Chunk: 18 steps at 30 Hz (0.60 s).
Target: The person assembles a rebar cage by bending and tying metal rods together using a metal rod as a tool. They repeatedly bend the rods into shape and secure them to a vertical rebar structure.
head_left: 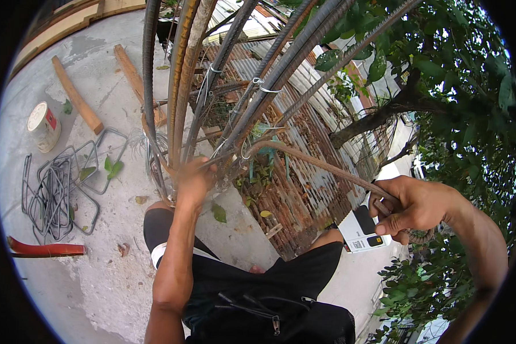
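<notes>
Fingers (390,186) of the right hand (419,209) curl closed around a long, rust-brown steel bar (328,165) that runs leftward, its curved far end near a cluster of tall, dark, ribbed steel rods (148,57). The left hand (194,182), blurred, is at the rods' lower part; how far it is closed, and on what, I cannot tell. Farther off are a heap of grey bent-metal loops (50,195), a white plastic bucket (45,135) and rusty corrugated metal sheets (292,198).
</notes>
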Tool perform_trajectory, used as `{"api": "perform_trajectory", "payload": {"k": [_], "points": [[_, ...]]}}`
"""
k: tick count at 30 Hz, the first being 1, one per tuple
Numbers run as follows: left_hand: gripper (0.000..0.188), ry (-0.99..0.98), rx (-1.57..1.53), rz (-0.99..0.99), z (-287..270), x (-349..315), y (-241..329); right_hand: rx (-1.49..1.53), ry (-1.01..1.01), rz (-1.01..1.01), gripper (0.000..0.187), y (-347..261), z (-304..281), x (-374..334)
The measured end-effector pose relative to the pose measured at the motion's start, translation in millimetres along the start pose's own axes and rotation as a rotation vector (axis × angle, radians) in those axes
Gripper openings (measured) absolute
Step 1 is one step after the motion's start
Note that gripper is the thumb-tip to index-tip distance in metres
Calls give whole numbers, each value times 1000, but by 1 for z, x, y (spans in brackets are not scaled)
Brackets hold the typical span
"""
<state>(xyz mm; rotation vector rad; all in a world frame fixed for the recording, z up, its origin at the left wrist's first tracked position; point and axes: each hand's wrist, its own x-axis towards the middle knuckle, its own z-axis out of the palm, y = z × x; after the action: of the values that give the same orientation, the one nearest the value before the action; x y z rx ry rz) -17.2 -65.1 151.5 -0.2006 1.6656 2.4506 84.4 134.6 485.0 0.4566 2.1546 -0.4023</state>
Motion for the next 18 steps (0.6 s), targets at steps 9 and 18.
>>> {"api": "perform_trajectory", "payload": {"k": [9,18], "points": [[25,28,-806,-49,117,-41,-5,465,-82,-171,24,61,27,38],[30,-88,-849,43,129,-18,-17,-763,357,-306,26,31,71,36]]}}
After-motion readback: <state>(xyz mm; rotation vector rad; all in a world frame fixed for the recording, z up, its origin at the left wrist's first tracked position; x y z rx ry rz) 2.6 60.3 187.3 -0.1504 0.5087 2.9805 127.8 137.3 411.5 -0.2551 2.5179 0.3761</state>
